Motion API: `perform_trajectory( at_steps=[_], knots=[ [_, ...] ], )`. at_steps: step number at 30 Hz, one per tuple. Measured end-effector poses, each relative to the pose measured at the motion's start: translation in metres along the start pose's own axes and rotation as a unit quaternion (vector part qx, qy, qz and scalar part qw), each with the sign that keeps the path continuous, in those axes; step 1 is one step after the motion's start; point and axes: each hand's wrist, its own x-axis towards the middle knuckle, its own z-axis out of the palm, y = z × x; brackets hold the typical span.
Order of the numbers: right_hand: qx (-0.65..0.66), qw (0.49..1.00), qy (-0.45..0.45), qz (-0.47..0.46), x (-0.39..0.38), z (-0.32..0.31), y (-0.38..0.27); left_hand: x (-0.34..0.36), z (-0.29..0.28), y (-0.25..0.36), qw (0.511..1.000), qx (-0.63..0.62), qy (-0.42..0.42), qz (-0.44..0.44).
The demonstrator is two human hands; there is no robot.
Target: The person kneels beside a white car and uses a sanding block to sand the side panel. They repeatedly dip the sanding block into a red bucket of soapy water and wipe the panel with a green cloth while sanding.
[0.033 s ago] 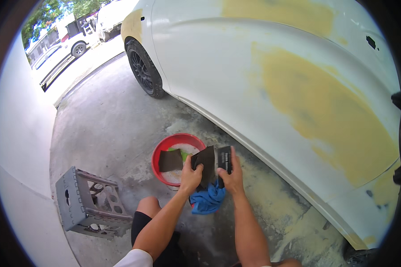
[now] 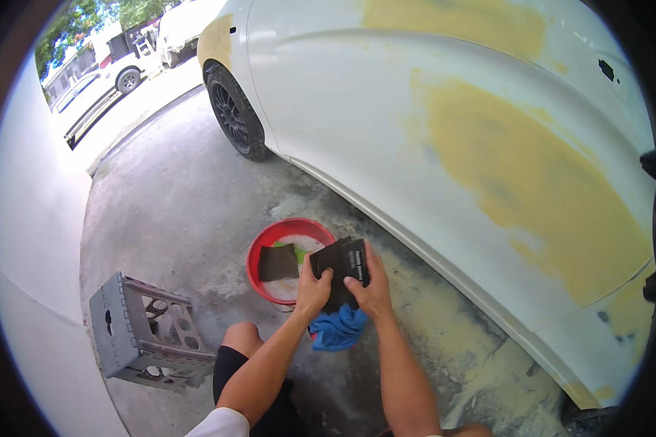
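My left hand point(image 2: 313, 290) grips a dark sheet of sandpaper point(image 2: 331, 258), thumb on top. Closed around a thin black sanding block point(image 2: 356, 256) with pale lettering is my right hand point(image 2: 372, 285). The block lies against the right part of the sheet, over the near right rim of a red basin point(image 2: 256, 245). Inside the basin are another dark sandpaper piece point(image 2: 278, 263), something bright green point(image 2: 300, 254) and cloudy liquid. A blue cloth point(image 2: 338, 329) hangs just below my hands; what it rests on is mostly hidden.
A white car body point(image 2: 342, 102) with sanded yellow filler patches point(image 2: 517, 175) runs along the right; its front wheel point(image 2: 235, 113) is further off. At left, a grey folding step stool point(image 2: 149, 331) lies on its side by a white wall point(image 2: 36, 240). Dusty concrete floor point(image 2: 160, 197) lies between.
My right hand has moved left with the sanding block, closing the gap to the sandpaper; the block now overlaps the sheet. My left hand stays about where it was.
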Motion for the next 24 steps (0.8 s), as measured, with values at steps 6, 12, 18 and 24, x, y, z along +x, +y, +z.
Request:
perform_trajectory(
  at_steps=[6,12,18,24],
  knots=[
    [-0.040,0.999,-0.009,-0.008,-0.002,0.024,-0.007,0.002,0.009,0.020,0.984,-0.132,-0.036,0.110],
    [-0.088,0.993,0.062,-0.050,-0.004,0.039,-0.011,-0.001,0.009,0.022,0.976,-0.150,-0.070,0.141],
    [-0.043,0.997,0.053,-0.035,-0.004,0.037,-0.007,-0.001,0.020,0.023,0.981,-0.174,-0.037,0.076],
    [-0.208,0.973,0.058,-0.081,0.001,0.019,0.003,0.003,0.027,0.032,0.913,-0.361,-0.183,-0.047]
  ],
)
